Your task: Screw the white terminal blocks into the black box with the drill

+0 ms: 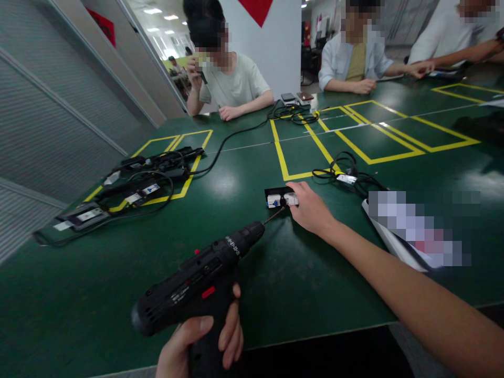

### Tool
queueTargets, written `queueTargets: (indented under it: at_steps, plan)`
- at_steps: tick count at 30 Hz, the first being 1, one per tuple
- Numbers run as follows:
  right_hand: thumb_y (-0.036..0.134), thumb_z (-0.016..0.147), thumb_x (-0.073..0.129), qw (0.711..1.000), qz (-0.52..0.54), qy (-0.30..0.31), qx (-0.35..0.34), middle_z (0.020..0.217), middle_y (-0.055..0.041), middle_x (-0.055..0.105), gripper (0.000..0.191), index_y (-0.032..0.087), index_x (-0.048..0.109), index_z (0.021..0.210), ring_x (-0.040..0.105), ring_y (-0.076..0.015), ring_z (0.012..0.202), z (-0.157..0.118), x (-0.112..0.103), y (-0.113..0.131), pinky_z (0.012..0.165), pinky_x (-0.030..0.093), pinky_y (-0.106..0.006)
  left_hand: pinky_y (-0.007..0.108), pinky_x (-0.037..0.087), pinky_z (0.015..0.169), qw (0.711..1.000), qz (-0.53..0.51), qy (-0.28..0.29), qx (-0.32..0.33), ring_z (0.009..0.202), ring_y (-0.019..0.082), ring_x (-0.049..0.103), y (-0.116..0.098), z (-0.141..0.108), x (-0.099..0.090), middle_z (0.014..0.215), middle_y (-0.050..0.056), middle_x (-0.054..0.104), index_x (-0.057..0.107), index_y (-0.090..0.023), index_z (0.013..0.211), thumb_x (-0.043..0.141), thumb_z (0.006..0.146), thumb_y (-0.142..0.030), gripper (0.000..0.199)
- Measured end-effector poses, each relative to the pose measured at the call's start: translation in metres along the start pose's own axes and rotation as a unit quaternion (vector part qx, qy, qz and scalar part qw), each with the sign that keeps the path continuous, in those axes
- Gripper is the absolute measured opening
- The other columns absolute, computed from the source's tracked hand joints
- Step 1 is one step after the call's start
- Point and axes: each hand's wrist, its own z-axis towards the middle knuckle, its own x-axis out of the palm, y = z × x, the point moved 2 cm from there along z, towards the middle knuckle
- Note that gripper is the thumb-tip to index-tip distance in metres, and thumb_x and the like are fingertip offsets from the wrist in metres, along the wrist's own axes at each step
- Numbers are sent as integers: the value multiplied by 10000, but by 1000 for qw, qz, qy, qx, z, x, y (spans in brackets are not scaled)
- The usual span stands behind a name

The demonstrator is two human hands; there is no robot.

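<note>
My left hand (179,341) is wrapped round the handle of a black cordless drill (205,273) at the lower middle of the head view. The drill tilts up to the right, and a long thin bit (274,216) sticks out of its chuck. The tip of the bit meets or nearly meets the near edge of a small black and white part (275,200) with a blue spot; contact is hard to tell. My right hand (309,207) grips this part at its right end against the green table (252,294). My right fingers partly cover it.
Black devices with cables (145,181) lie at the left within yellow tape. A cable coil (348,170) and a white-edged object (394,241), partly blurred out, lie at the right. More cables (295,113) and small boxes lie farther back. Several people sit across the table.
</note>
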Motion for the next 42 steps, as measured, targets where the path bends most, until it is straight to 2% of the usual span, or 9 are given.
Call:
queueTargets:
  at_steps: [42]
  plan:
    - [83, 768, 469, 1000, 8, 0, 3, 1168, -135, 520, 504, 148, 441, 1267, 544, -256, 1032, 0, -1, 1, 884, 466, -387, 327, 414, 490, 1000, 9, 1, 2, 422, 148, 480, -1, 1, 2, 569, -2, 464, 468, -135, 1096, 444, 808, -342, 356]
